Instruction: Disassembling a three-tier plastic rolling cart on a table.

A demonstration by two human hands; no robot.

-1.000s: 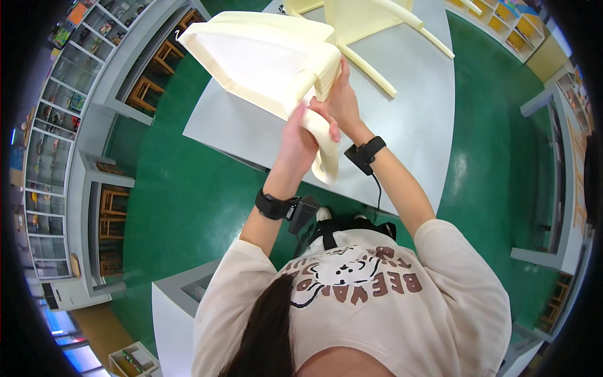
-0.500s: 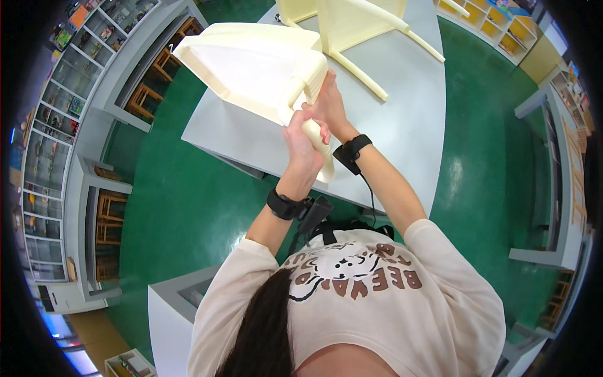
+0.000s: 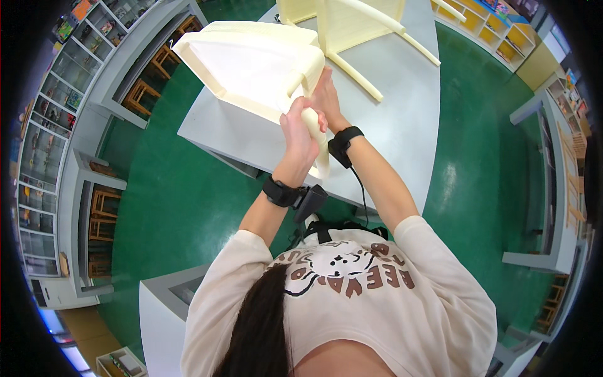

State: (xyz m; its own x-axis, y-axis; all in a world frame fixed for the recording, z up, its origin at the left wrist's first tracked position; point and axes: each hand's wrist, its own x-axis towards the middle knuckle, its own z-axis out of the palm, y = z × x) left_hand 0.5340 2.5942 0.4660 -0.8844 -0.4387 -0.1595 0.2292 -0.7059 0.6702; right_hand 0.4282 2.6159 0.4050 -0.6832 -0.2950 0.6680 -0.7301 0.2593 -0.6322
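Table (image 3: pixel 400 141): grey, beneath and beyond both hands.
Panel (image 3: pixel 245 63): cream, ahead and leftward of the hands, long axis slanting away left.
Tube (image 3: pixel 323 164): at panel's near corner, running from there back toward the body, past the left hand.
Right hand (image 3: pixel 326 100): nearer the panel, against its corner; grip, can't tell from here.
Left hand (image 3: pixel 299 133): wrapped round the tube, gripping.

Cream plastic tray-shaped pc (image 3: pixel 251 69), tilted above grey tbl (image 3: pixel 399 132); cream tube (image 3: pixel 318 134) at nr corner.
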